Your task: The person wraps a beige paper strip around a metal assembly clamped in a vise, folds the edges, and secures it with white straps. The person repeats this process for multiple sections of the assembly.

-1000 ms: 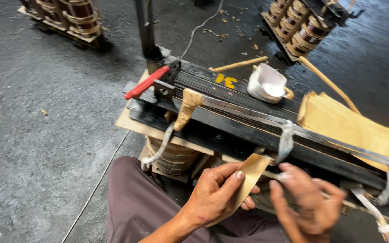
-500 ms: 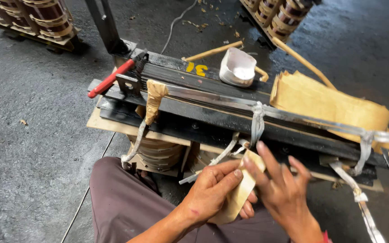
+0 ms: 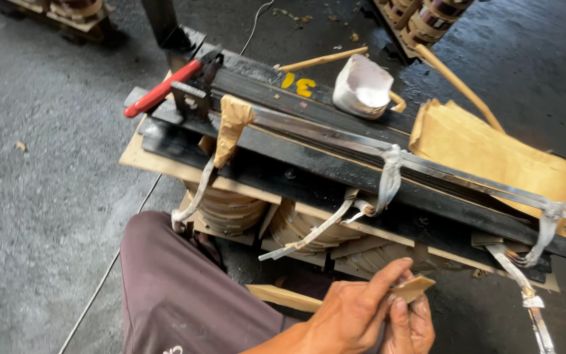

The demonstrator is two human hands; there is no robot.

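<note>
Bowl [image 3: 362,86] on transformer core [image 3: 335,154] — hands [image 3: 368,314] before it

Rough grey concrete floor [image 3: 40,196], darker and stained toward the far right. Wound coils on pallets [image 3: 67,13] at the top edge. Daylight, hard glare.

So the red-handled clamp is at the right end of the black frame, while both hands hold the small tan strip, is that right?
Not quite: the head view shows the red-handled clamp at the left end of the black frame. The left hand and right hand do hold the small tan strip.
</note>
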